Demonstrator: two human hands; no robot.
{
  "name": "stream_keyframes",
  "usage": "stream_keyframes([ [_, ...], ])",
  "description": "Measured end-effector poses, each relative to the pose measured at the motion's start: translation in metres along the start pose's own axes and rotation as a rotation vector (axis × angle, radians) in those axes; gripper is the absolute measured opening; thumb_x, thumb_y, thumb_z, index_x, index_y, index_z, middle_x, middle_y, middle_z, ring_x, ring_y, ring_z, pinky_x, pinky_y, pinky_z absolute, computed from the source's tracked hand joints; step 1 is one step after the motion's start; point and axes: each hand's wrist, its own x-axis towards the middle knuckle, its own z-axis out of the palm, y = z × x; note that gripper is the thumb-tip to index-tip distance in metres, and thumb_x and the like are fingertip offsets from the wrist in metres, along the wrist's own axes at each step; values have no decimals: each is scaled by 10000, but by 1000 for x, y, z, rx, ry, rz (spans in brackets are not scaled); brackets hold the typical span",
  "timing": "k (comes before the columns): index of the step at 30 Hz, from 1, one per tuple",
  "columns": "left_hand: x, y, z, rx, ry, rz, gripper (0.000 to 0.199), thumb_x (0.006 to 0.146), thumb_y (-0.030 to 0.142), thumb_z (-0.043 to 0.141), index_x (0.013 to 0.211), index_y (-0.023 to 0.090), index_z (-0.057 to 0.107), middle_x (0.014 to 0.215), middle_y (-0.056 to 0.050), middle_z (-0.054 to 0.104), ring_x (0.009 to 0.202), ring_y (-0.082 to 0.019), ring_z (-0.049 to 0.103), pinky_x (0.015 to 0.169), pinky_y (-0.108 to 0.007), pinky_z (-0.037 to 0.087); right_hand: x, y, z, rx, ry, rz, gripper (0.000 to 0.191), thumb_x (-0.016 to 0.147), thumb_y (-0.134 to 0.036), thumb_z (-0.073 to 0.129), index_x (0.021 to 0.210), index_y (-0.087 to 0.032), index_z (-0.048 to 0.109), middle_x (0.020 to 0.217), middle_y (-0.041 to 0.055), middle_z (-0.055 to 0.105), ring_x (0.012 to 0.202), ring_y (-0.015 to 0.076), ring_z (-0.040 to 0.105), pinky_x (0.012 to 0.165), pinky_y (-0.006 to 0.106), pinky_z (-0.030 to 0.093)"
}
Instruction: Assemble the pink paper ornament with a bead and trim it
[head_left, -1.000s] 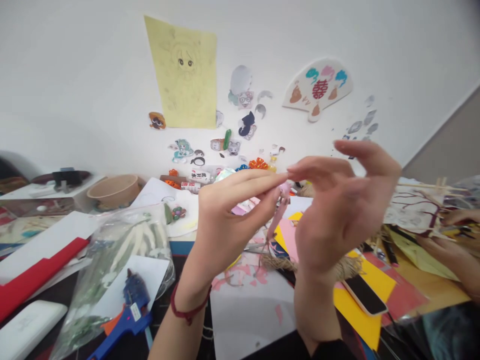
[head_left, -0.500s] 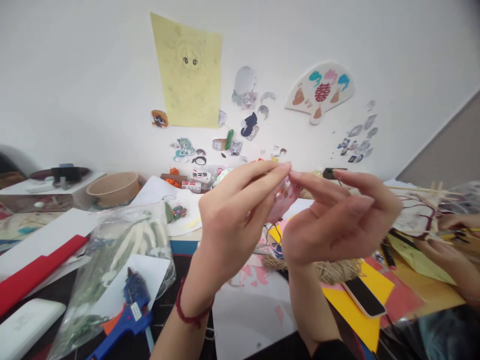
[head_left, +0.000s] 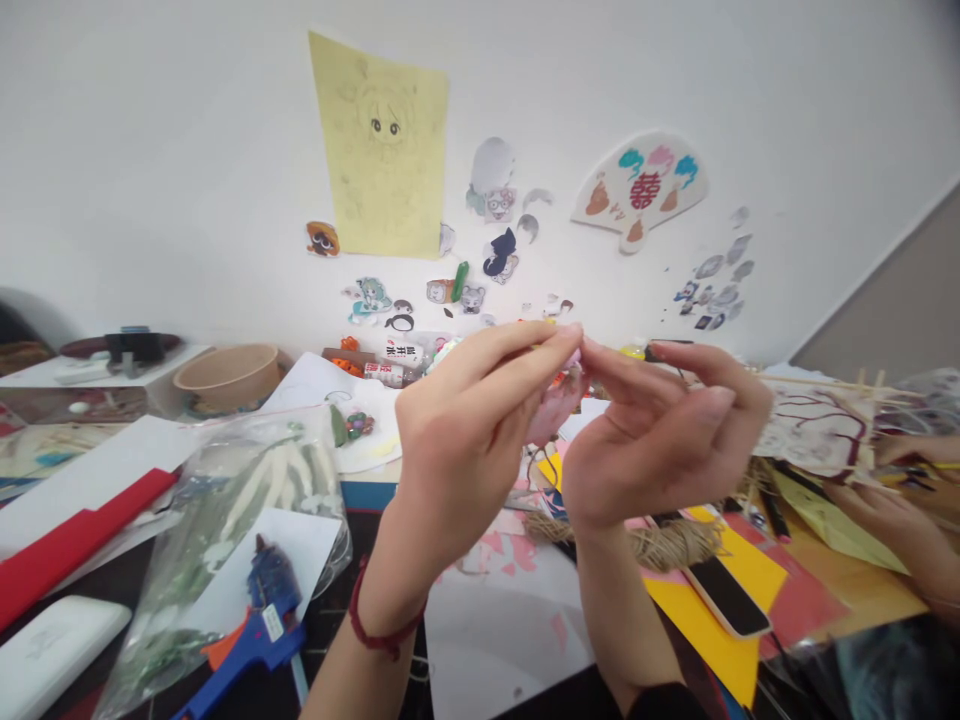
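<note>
My left hand (head_left: 472,430), with a dark red cord bracelet (head_left: 375,615) on its wrist, is raised at the centre with its fingers pressed together. Its fingertips meet those of my right hand (head_left: 667,430). Behind the left fingers a pink crumpled piece (head_left: 555,410) shows in part; the fingers hide the rest. What the fingertips pinch, if anything, is too small to make out. The right hand is turned palm up, its fingers curled and its thumb near them. Beneath the hands lies a white sheet (head_left: 510,630) with pink scraps.
At the left are a blue glue gun (head_left: 274,620), a plastic bag (head_left: 262,480), a red strip (head_left: 82,530) and a clay bowl (head_left: 229,375). To the right lie twine (head_left: 679,543), a phone (head_left: 727,596) and yellow paper (head_left: 697,630). Another person's hands (head_left: 892,510) work at the far right.
My right hand's fingers have curled slightly inward, to the left. The pink piece has shifted a little left behind my fingers. My left hand is nearly still.
</note>
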Motion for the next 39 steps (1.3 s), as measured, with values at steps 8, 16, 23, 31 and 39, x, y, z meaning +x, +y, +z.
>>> stream_keyframes([
  [8, 0, 3, 1, -42, 44, -61, 268, 948, 95, 678, 1111, 265, 805, 1142, -24, 802, 1031, -184, 764, 943, -314, 652, -2, 5, -10, 163, -214, 95, 291, 1074, -355, 455, 1150, -360, 736, 1059, 33, 626, 897, 206, 772, 818, 438, 691],
  [16, 1, 2, 1, -62, 97, -48, 270, 911, 47, 717, 1071, 248, 802, 1088, -9, 815, 995, -170, 775, 924, -317, 658, -5, 13, 2, 149, -68, -138, 303, 1066, -273, 427, 1109, -283, 726, 925, 33, 660, 758, 191, 774, 628, 363, 670],
  [23, 0, 0, -6, -81, 31, -67, 310, 954, 66, 669, 1145, 282, 785, 1162, 1, 798, 1073, -170, 758, 972, -324, 639, -7, 14, 7, 88, -9, -147, 402, 1045, -160, 317, 1083, -261, 705, 860, 48, 663, 701, 179, 751, 600, 340, 647],
  [31, 1, 0, -12, -91, -54, -82, 329, 994, 57, 592, 1212, 242, 753, 1208, -35, 774, 1141, -182, 724, 1014, -350, 607, -11, 14, 9, 175, -92, -35, 356, 1049, -168, 330, 1094, -233, 678, 928, 64, 649, 785, 186, 780, 661, 337, 661],
  [39, 1, -3, -8, -64, -47, -83, 339, 938, 16, 650, 1186, 225, 749, 1189, -42, 770, 1044, -170, 734, 923, -333, 643, -2, 10, 11, 280, -80, -29, 316, 958, -93, 427, 1044, -180, 718, 843, 54, 756, 748, 172, 789, 637, 304, 659],
])
